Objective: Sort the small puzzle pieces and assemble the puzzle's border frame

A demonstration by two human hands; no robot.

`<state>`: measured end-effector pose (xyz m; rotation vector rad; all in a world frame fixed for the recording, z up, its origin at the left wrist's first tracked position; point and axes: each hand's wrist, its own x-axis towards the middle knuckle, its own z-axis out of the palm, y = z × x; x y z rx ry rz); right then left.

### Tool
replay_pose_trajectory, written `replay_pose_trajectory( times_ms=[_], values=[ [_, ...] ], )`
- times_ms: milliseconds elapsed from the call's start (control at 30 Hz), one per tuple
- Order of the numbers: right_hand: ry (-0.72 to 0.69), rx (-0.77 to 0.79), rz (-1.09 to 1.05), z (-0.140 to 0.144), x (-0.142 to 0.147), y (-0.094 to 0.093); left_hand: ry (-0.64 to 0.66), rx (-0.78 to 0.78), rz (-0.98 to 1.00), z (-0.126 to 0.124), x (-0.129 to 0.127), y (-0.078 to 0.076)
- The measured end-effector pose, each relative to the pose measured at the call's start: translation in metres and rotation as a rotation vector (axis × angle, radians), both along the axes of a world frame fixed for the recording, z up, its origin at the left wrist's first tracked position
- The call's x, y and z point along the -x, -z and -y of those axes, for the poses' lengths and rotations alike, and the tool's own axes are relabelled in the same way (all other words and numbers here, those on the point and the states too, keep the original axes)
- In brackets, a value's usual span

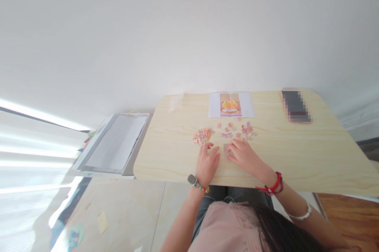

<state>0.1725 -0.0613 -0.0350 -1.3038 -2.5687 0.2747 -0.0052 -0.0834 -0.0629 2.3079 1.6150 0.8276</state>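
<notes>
- Currently, the left hand rests palm down at the near part of the tabletop, its fingers loosely curved and spread, with nothing seen in their grasp.
- That hand sits just on the near side of a dense heap of puzzle pieces, mostly orange, pink and yellow.
- The right hand reaches in from the right, its fingers bent down over a small flat pinkish-grey patch; they meet its right side, but I cannot tell whether they grip it or merely press on it.
- This patch lies between the two hands, flat on the wood.
- Beyond the right hand, a looser scatter of pieces in pink, purple and pale yellow spreads out, well separated from the heap.
- Farther back, near the wall, lies a white sheet bearing a printed orange-and-pink picture.
- A clear plastic bag lies toward the back left; a phone, blurred out by pixels, lies at the back right.
</notes>
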Motion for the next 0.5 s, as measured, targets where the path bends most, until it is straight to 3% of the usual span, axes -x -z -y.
replay_pose_trajectory(
  times_ms=[167,500],
  values=[
    [0.065,0.008,0.056,0.0040,0.0085,0.0061,0.023,0.019,0.013,0.0033,-0.0007,0.0001],
    [0.058,0.009,0.083,0.0019,0.0089,0.0051,0.067,0.065,0.000,0.0056,-0.0077,-0.0047]
  ],
)
